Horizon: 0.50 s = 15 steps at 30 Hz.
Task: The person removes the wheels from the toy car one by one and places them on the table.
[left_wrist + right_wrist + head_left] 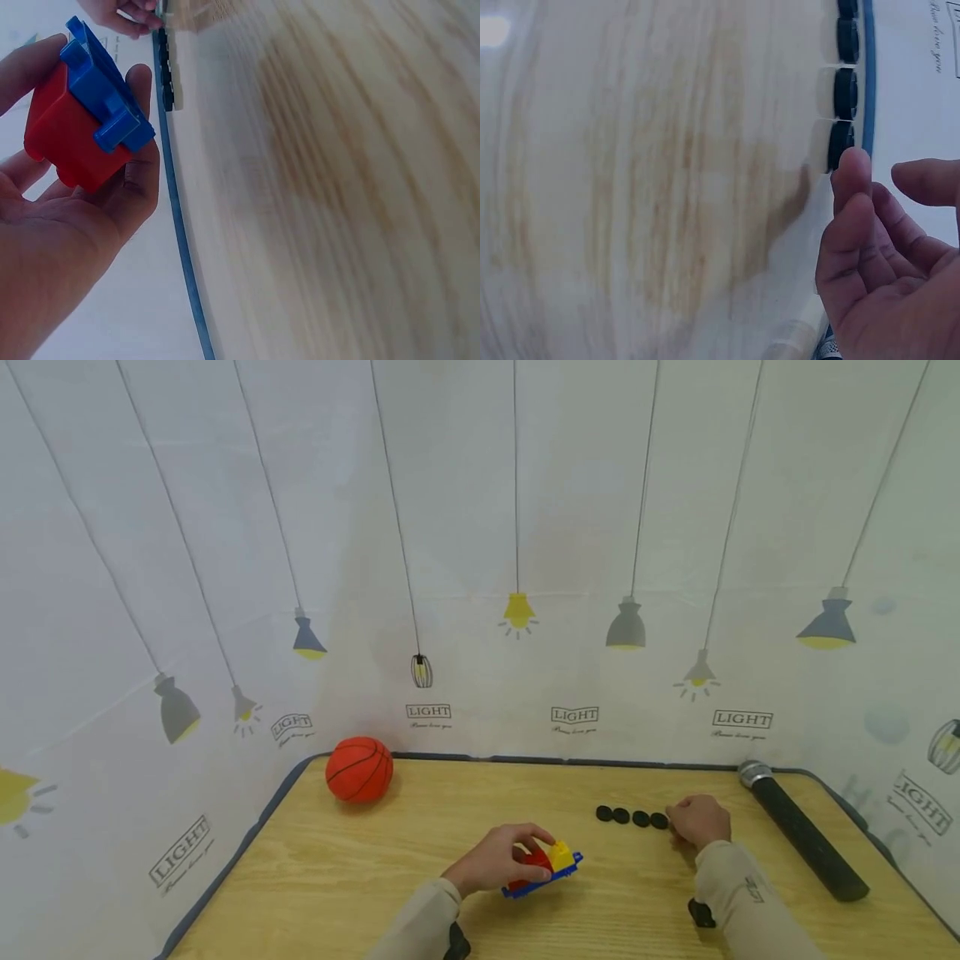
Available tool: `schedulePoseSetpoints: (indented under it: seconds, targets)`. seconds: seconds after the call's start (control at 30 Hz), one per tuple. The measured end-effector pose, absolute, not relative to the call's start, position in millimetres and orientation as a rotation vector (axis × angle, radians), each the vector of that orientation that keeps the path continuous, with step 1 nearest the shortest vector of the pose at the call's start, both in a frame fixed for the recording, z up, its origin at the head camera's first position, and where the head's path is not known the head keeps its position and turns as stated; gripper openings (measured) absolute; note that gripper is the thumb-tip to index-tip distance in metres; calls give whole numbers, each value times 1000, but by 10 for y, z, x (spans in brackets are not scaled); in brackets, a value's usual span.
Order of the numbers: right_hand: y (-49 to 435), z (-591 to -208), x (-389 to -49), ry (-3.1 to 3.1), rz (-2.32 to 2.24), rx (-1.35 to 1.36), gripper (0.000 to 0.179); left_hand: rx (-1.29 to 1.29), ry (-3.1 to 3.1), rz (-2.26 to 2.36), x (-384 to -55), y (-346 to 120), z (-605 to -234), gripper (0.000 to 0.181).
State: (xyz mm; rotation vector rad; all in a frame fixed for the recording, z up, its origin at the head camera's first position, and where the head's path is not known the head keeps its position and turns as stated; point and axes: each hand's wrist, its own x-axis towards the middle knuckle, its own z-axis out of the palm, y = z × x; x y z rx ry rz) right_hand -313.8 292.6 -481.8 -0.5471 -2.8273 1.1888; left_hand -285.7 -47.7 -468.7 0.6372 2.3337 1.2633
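Observation:
My left hand [498, 860] grips a toy block car [561, 857], with a red block and a yellow block on a blue wheeled base. In the left wrist view the fingers and thumb wrap the red block [67, 135], and the blue base [109, 86] faces the camera. Several black discs [641, 818] lie in a row on the table. At the right end of that row is my right hand [701, 822], a fingertip right at the last disc [841, 145]. The thumb stands apart from the other fingers in the right wrist view.
On the wooden table [420, 827], a red basketball [360, 769] sits at the back left. A black microphone [802, 831] with a silver head lies along the right side, beyond my right hand. A dark edging [525, 761] runs below the lamp-printed white backdrop [465, 527].

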Motion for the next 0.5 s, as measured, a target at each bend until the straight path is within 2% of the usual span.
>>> schedulePoseSetpoints:
  seconds: [0.27, 0.5]
  targets:
    - [2936, -4744, -3099, -2761, 1333, -485, 34, 651, 2337, 1246, -2857, -466, -4687, 34]
    - [2769, -4514, -3045, -2649, 1743, -219, 34, 675, 2350, 1224, -2882, -450, -4718, 34]
